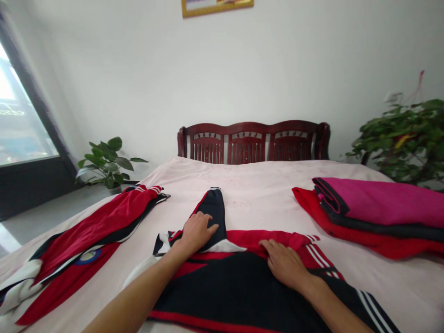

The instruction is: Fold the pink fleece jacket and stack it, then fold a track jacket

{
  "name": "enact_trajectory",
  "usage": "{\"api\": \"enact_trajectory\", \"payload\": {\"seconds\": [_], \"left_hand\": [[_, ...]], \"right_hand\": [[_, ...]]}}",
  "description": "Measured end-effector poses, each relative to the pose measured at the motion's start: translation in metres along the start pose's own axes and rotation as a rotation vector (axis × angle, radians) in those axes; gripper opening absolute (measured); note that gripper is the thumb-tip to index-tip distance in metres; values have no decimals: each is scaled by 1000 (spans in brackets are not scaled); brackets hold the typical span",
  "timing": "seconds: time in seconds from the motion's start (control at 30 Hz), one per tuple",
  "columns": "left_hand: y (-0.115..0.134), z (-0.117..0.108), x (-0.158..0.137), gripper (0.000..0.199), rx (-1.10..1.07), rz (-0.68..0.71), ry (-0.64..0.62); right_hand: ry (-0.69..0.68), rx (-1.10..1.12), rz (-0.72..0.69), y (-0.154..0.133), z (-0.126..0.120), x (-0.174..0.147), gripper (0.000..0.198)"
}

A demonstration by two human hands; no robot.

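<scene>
A navy, red and white jacket (239,282) lies spread on the bed in front of me. One navy sleeve (215,210) with a striped cuff points away toward the headboard. My left hand (197,232) rests on this sleeve near its inner end, thumb and fingers apart. On the right, my right hand (282,262) lies on the jacket where red meets navy, its fingers stretched out over the cloth. White stripes run across the red and navy cloth to the right of that hand. The jacket's near edge is partly cut off by the frame.
Another red and navy jacket (97,222) lies along the bed's left side. A folded pink, dark and red stack (388,203) sits at the right. Beyond the pink bedsheet (256,185) stands a wooden headboard (255,141). Potted plants (107,164) flank the bed.
</scene>
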State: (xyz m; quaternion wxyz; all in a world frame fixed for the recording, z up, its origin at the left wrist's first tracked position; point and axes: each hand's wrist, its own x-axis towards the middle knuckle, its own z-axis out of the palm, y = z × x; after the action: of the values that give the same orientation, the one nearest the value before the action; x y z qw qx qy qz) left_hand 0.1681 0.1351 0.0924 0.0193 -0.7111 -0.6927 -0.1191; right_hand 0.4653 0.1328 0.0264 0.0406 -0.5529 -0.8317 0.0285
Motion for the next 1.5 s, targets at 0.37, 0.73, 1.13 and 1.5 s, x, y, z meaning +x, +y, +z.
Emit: {"api": "enact_trajectory", "payload": {"seconds": [0.37,0.73,1.13,1.5], "left_hand": [[59,47,44,40,-178,-170,-104],[24,31,-49,34,-637,621,-203],[-57,33,-28,34,-111,-161,52],[-90,43,-25,28,-94,-246,-64]], "right_hand": [[11,4,5,0,-3,-4,52],[81,1045,458,8,-6,87,25],[32,819,465,-36,-6,143,17],[648,1398,429,-54,-31,62,25]]}}
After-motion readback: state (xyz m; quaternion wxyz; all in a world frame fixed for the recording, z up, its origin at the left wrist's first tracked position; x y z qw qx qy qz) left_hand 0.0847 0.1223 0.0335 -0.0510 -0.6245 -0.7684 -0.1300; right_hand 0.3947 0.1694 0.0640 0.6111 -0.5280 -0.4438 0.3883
